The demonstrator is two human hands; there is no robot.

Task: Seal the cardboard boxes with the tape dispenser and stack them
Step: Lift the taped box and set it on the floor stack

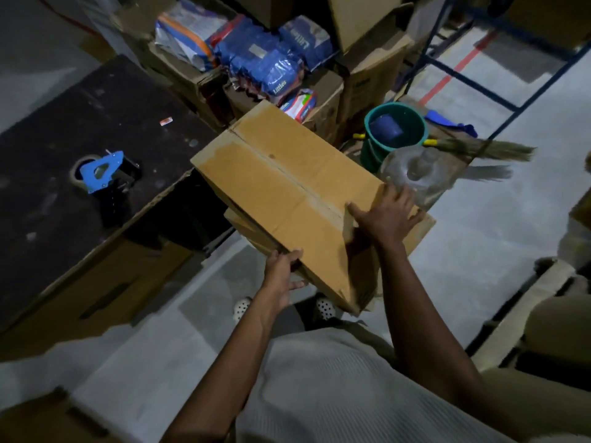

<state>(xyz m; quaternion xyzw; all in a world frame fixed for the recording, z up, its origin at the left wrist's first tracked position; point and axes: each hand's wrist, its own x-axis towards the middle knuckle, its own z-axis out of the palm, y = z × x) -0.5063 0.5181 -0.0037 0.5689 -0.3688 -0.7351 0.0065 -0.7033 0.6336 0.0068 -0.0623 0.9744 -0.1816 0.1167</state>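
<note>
Item, cardboard box (pixel 287 187), top flaps closed, held tilted in the air beside the table (pixel 64 129): we record the left hand (pixel 281 273) pinching its near edge, thumb on top and fingers beneath, and the right hand (pixel 387 219) pressed on the top's far-right corner, fingers splayed and nearly straight. The blue tape dispenser (pixel 102 171) lies apart on the dark, scuffed table; below is grey concrete floor (pixel 479 235) – with a green bucket (pixel 396 126) and a broom (pixel 479 148) beyond the box. Legible writing – "Littles" on the blue packs (pixel 271 65) piled on cartons behind.
</note>
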